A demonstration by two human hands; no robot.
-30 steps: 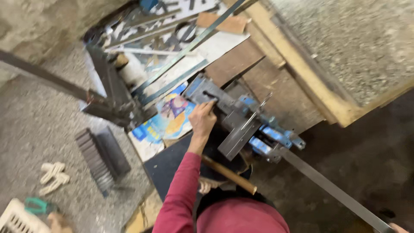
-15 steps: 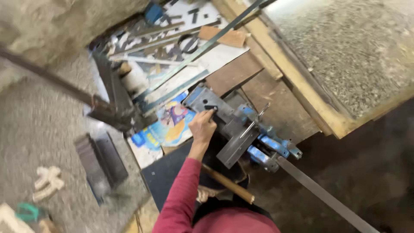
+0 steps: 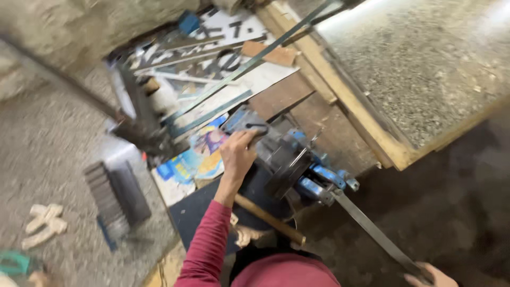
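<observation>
Below, left hand [image 3: 237,155] grips a small dark metal piece [image 3: 257,127] at the blue vise [image 3: 297,165]; right hand [image 3: 431,276] holds its long steel handle [image 3: 372,234].

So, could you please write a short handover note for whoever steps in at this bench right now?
Left hand: resting on the dark part at the top of the blue vise, fingers curled over it.
Right hand: at the frame's lower edge, gripping the far end of the long flat metal bar.
The bar's other end sits at the vise.
A wooden-handled tool lies near the person's lap.
Whether the vise is tightened cannot be told.
</observation>
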